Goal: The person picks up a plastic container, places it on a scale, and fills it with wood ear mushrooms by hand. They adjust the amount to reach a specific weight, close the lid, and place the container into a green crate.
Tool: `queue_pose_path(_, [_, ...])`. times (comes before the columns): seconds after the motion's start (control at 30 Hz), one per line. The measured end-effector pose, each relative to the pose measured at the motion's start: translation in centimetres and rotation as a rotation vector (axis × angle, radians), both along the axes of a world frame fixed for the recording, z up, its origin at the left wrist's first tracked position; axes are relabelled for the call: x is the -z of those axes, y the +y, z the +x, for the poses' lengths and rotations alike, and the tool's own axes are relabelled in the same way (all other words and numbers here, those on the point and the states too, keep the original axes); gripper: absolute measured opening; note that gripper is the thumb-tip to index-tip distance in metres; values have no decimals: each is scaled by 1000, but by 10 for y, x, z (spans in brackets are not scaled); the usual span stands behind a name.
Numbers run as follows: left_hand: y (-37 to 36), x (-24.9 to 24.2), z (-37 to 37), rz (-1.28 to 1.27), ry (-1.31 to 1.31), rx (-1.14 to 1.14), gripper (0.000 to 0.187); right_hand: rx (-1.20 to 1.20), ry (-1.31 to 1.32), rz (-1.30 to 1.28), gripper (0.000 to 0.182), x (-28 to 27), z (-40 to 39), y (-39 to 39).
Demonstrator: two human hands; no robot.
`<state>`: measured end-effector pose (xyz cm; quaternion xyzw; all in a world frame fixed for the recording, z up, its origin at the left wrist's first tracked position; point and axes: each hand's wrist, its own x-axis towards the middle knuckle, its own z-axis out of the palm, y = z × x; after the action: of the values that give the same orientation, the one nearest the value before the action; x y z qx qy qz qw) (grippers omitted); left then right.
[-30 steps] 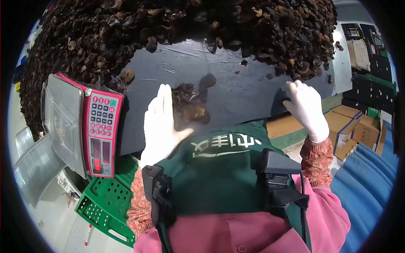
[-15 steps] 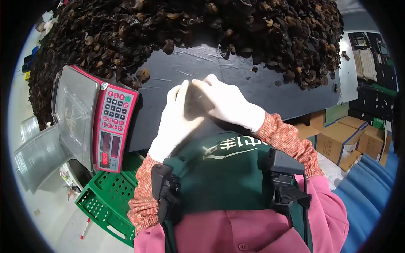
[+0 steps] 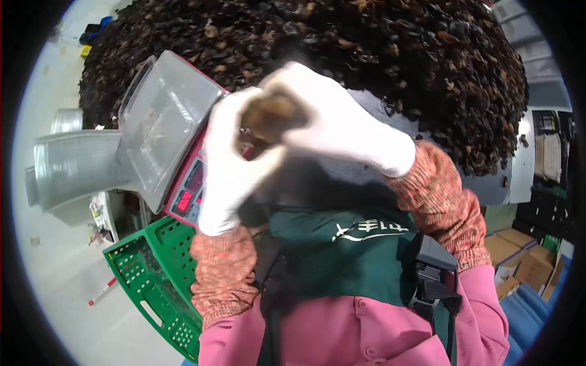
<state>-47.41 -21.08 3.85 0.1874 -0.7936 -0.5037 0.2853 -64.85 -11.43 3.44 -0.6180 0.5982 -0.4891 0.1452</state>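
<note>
My left hand (image 3: 229, 165) and my right hand (image 3: 332, 119), both in white gloves, are cupped together with curled fingers. Between them is a blurred brown clump of dried wood ear mushroom (image 3: 273, 114). A large heap of dark dried wood ear mushrooms (image 3: 342, 43) rises just beyond my fingers. Partly behind my left hand stands a pink digital scale (image 3: 183, 196) with lit red digits. On its pan lies a clear plastic container (image 3: 168, 122), lid hinged open.
A stack of clear plastic containers (image 3: 82, 161) is left of the scale. Below it sits a green perforated crate (image 3: 155, 262), with a red-and-white pen (image 3: 102, 291) on the floor. Cardboard boxes (image 3: 519, 259) and blue fabric (image 3: 528, 323) are at right.
Both hands have risen from low over the dark tabletop toward the scale and heap, with the brown clump now showing between them. The camera view has shifted too.
</note>
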Motion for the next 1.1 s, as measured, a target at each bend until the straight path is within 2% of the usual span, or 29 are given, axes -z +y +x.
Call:
queue_pose_path(0.1, [-33, -46, 35, -59, -23, -169, 73, -98, 74, -151, 44, -30, 30, -69])
queue_pose_path(0.17, [-59, -55, 68, -208, -101, -289, 72, -191, 113, -75, 43, -41, 57, -117])
queue_pose_path(0.23, [-92, -44, 108, -172, -228, -367, 75, -229, 184, -14, 44, -39, 84, -156])
queue_pose_path(0.33, [-108, -33, 127, -280, -509, -479, 79, -321, 327, 265, 48, -41, 101, -180])
queue_pose_path(0.37, [-107, -30, 131, -330, -523, -499, 79, -371, 384, 272, 53, -39, 99, -184])
queue_pose_path(0.43, [-97, -28, 133, -409, -550, -535, 80, -394, 347, 108, 58, -37, 80, -181])
queue_pose_path(0.47, [-100, -22, 139, -388, -493, -516, 76, -398, 153, 70, 54, -35, 68, -175])
queue_pose_path(0.5, [-97, -20, 140, -340, -475, -564, 72, -279, 51, -122, 43, -24, 58, -175])
queue_pose_path(0.57, [-100, -11, 144, -464, -454, -597, 69, -144, -100, -70, 36, -19, 31, -169])
queue_pose_path(0.6, [-92, -12, 137, -452, -393, -635, 66, 5, -8, -200, 33, 3, 31, -195])
queue_pose_path(0.63, [-89, -11, 135, -321, -438, -681, 65, 61, 86, -275, 31, -7, 29, -191])
queue_pose_path(0.7, [-84, -5, 128, -449, -378, -619, 65, -87, -73, -153, 31, -29, 35, -165])
queue_pose_path(0.73, [-75, -11, 121, -271, -434, -679, 64, -137, -72, -143, 31, -33, 45, -166])
queue_pose_path(0.77, [-77, -4, 121, -367, -346, -630, 63, -200, -42, -41, 33, -38, 56, -170])
queue_pose_path(0.83, [-75, -2, 122, -315, -373, -665, 62, -243, 104, -156, 38, -27, 78, -179])
queue_pose_path(0.87, [-72, -4, 122, -332, -406, -673, 61, -337, 91, -86, 44, -25, 77, -184])
queue_pose_path(0.97, [-65, -9, 128, -355, -426, -696, 59, -245, -254, -124, 42, -41, 40, -163])
queue_pose_path(1.03, [-63, -4, 134, -331, -361, -705, 57, -57, -273, -153, 40, -30, 2, -149])
queue_pose_path(1.07, [-67, 1, 133, -501, -262, -685, 50, 29, -251, -140, 37, -17, -18, -139])
queue_pose_path(1.1, [-70, -2, 129, -568, -269, -657, 47, 120, -226, -129, 35, -5, -35, -129])
